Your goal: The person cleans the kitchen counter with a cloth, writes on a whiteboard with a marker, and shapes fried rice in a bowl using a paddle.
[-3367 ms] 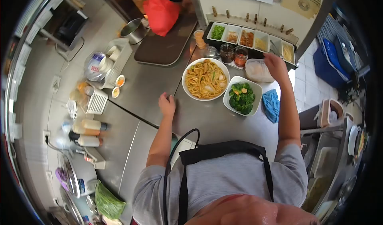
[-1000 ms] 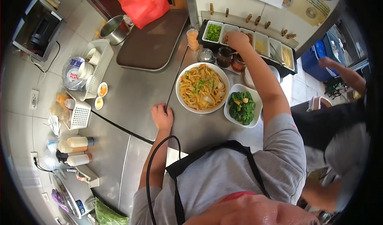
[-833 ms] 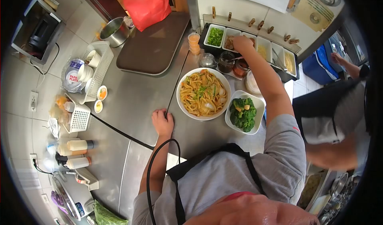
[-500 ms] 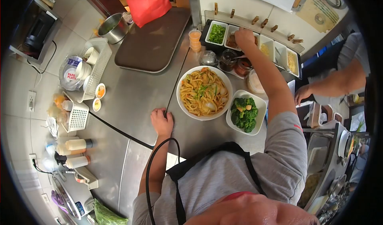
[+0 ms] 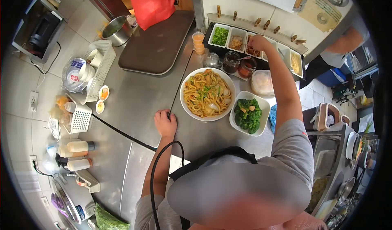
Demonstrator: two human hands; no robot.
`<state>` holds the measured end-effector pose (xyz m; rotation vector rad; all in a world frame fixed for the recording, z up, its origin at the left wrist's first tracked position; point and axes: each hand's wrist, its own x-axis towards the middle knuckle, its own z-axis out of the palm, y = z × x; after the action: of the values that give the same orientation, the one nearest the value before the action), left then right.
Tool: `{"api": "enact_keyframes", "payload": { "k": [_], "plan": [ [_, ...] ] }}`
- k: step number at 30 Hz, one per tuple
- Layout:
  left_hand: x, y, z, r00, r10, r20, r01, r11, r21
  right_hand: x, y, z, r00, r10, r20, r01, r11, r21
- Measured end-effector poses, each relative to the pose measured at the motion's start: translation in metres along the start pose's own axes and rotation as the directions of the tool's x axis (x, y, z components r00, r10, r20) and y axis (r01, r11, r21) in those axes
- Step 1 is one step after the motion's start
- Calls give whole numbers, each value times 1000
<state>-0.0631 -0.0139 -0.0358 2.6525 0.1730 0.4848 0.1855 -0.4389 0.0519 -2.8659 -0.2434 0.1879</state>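
So from where I'm standing, the right hand (image 5: 261,43) is down at the white rectangular tub (image 5: 252,56) third from left in the black rack, fingertips at the reddish-brown topping (image 5: 252,51). Fingers look bunched, but can't tell if they're pinching any. The left hand (image 5: 165,124) is palm-down on the brushed-steel desk (image 5: 139,95), fingers loosely spread, holding nothing. Between the two sits a round white bowl (image 5: 228,111) of yellow noodles (image 5: 207,92) (green bits on top, looks tasty). Just right of that: a squarish white bowl (image 5: 264,117) of dark-green broccoli (image 5: 248,117).
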Motion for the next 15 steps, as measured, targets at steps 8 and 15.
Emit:
{"api": "enact_keyframes", "payload": {
  "k": [8,15],
  "plan": [
    [0,-6,5,1000,13,-16,-12,1000,6,-28,-16,-22,979,3,-201,28,988,153],
    [-1,-7,6,999,24,-40,-23,1000,20,-94,-115,-7,963,-267,-46,271,947,171]
  ]
}}
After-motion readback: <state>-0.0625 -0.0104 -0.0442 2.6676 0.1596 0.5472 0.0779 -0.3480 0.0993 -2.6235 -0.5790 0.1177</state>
